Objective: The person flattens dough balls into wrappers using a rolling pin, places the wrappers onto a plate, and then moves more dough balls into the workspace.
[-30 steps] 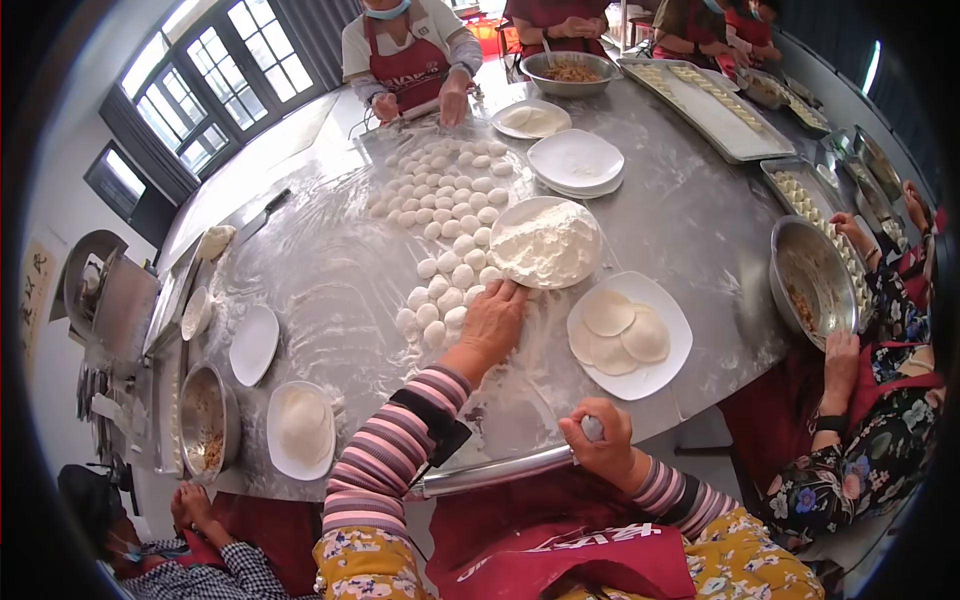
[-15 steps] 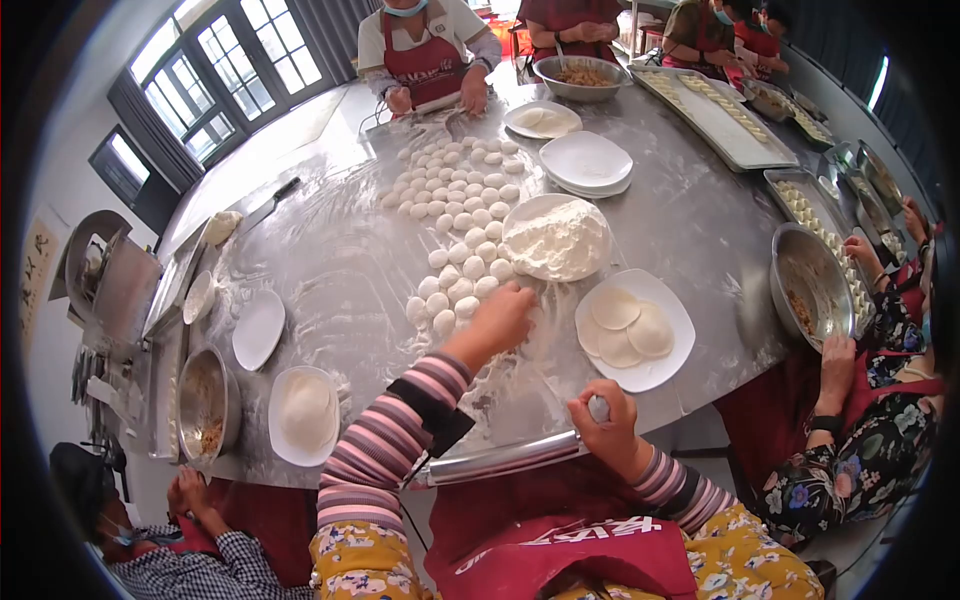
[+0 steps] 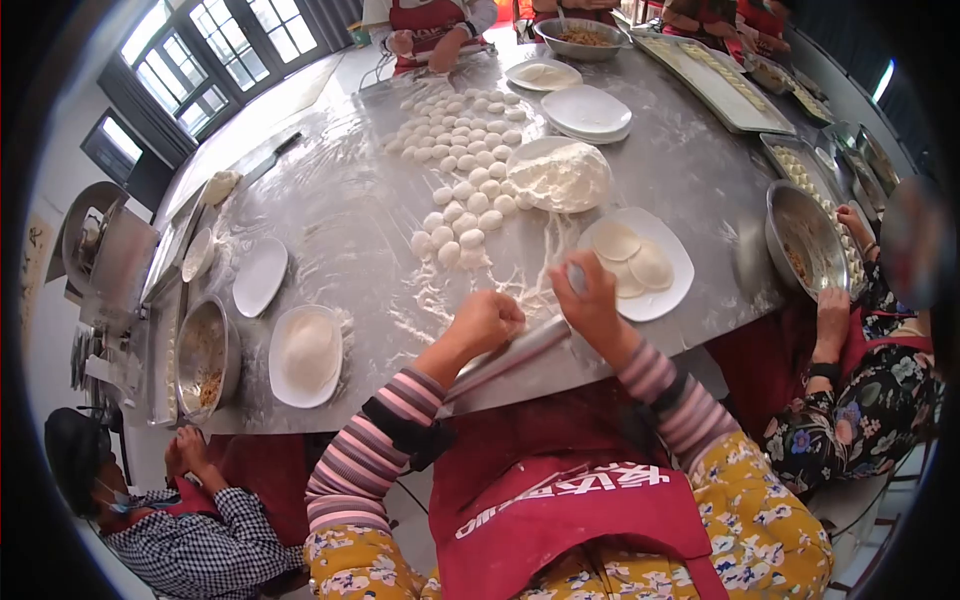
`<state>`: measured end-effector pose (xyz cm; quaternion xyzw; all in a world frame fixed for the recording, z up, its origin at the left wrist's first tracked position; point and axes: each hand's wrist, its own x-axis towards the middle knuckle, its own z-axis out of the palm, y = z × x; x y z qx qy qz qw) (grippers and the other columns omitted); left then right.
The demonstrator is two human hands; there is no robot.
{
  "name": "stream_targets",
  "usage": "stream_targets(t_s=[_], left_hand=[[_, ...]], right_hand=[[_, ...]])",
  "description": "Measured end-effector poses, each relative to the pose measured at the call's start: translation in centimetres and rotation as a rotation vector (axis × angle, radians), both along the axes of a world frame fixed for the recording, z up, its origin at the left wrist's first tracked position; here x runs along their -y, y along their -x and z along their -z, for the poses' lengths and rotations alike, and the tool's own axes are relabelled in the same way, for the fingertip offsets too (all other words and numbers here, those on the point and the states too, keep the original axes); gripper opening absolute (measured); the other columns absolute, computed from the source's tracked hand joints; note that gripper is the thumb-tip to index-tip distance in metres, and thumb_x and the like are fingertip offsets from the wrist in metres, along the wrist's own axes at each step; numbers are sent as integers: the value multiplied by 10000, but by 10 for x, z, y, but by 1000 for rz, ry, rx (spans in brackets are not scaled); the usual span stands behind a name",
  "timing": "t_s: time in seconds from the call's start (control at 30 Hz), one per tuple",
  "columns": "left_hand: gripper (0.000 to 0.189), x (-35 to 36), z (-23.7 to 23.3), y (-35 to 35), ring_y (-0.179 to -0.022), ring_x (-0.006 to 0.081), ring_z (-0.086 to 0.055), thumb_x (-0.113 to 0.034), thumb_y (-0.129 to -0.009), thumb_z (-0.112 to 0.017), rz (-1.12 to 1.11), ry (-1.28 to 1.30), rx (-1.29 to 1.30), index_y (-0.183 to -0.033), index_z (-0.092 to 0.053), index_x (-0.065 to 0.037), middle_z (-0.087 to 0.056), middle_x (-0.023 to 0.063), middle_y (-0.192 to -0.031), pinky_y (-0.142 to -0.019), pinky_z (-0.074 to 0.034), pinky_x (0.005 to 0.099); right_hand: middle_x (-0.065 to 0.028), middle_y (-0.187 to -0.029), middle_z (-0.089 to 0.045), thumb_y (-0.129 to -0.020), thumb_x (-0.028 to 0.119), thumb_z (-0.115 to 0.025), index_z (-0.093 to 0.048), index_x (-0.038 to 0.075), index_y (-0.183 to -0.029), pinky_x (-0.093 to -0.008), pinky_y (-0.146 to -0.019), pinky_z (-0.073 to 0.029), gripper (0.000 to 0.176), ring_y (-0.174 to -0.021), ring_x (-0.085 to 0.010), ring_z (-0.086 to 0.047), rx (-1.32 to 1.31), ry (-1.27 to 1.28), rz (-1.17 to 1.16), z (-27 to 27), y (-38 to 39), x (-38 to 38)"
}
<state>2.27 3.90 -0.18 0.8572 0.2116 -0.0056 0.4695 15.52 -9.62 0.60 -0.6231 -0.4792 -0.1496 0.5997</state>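
Observation:
My left hand [image 3: 488,322] is closed low over the floured metal table [image 3: 350,240], near its front edge; anything within its fingers is hidden. My right hand [image 3: 592,300] is wrapped round a grey rounded handle [image 3: 576,278], whose end shows above the fingers, just left of a white plate with round dough wrappers [image 3: 640,268]. Beyond my left hand lie several floured dough pieces [image 3: 466,222]. A heap of white flour [image 3: 560,178] sits on a plate behind them. Below both hands runs a shiny metal bar [image 3: 510,358] along the front edge.
At left are an empty white plate [image 3: 260,277], a plate of wrappers [image 3: 306,357] and a metal bowl [image 3: 207,360]. Another bowl [image 3: 800,240] stands at right beside a person's hands [image 3: 832,315]. Stacked plates [image 3: 588,113] and a long tray [image 3: 710,80] lie farther back. Other people surround the table.
The view has tilted and shifted. My left hand has drawn back from the dough pieces toward the front edge. My right hand has risen over the table beside the wrapper plate, still holding the handle.

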Motion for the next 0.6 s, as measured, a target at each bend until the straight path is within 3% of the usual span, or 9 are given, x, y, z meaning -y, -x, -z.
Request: stream_targets(t_s=[0.07,0.13,0.2,0.27,0.47,0.53,0.57,0.6], left_hand=[[124,7,7,-4,-652,177,-626,-78,-722,-653,-30,-241,75,-818,-668,0,-660,142,-720,-626,-486,313],[120,9,7,-1,-657,209,-639,-93,-710,-640,-31,-187,65,-779,-661,2,-647,167,-703,-625,-489,340],[103,10,10,6,-651,212,-641,-79,-701,-633,-100,-292,96,-764,-648,2,-642,155,-682,-607,-488,336],[100,14,14,16,-608,159,-603,-72,-713,-618,-172,-124,111,-781,-633,0,-633,103,-669,-574,-474,302],[96,13,11,-1,-608,132,-574,-71,-749,-624,-38,-124,129,-797,-625,12,-616,87,-666,-566,-464,289],[84,6,6,-1,-620,124,-567,-58,-770,-613,76,-71,32,-806,-621,18,-609,77,-664,-558,-459,284],[82,4,10,4,-618,117,-559,-61,-775,-616,33,-21,27,-795,-618,18,-603,66,-661,-550,-455,280],[87,6,1,11,-603,120,-555,-62,-773,-621,12,27,55,-773,-595,21,-591,53,-646,-541,-451,279]], right_hand=[[-129,-698,-575,-745,10,-674,-502,41,-904,-366,-528,-460,236,-634,-324,-610,-26,48,18,7,-5,-17],[-132,-704,-577,-749,16,-672,-502,41,-912,-374,-528,-461,237,-641,-332,-610,-35,83,37,15,-6,-10],[-144,-713,-576,-748,23,-671,-499,44,-928,-381,-526,-459,250,-642,-354,-597,140,113,103,20,-1,11],[-157,-708,-571,-743,20,-670,-494,49,-929,-387,-522,-454,257,-645,-372,-589,67,101,79,11,3,21],[-192,-711,-562,-760,39,-649,-489,50,-934,-419,-532,-448,237,-646,-401,-575,-71,96,75,10,-2,-11],[-186,-702,-562,-760,37,-649,-487,48,-932,-418,-531,-450,237,-641,-402,-575,-80,94,76,11,4,3],[-180,-693,-563,-759,36,-649,-485,47,-929,-417,-531,-451,237,-635,-402,-575,-83,95,66,12,6,12],[-169,-690,-568,-757,41,-660,-483,44,-927,-412,-527,-454,245,-630,-403,-575,151,134,162,20,7,25]])
